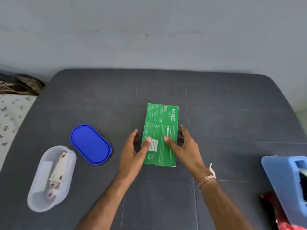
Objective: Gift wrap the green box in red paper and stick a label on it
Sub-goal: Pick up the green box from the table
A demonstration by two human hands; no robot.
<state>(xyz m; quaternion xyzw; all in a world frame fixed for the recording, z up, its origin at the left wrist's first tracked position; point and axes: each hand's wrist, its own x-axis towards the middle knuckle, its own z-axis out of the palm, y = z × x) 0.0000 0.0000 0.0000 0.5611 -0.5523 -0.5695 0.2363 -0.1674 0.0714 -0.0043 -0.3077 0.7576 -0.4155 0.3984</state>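
1. Green box [161, 123] is laid flat at the middle of the dark table [232, 113].
2. It is flanked by left hand [132, 151] and right hand [186, 146]: thumbs rested on top, fingers loosely extended, not clenched.

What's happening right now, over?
Left hand, right hand: thumbs resting on green box. Box flat on grey table, unwrapped. Red paper at right edge. Nothing blocking.
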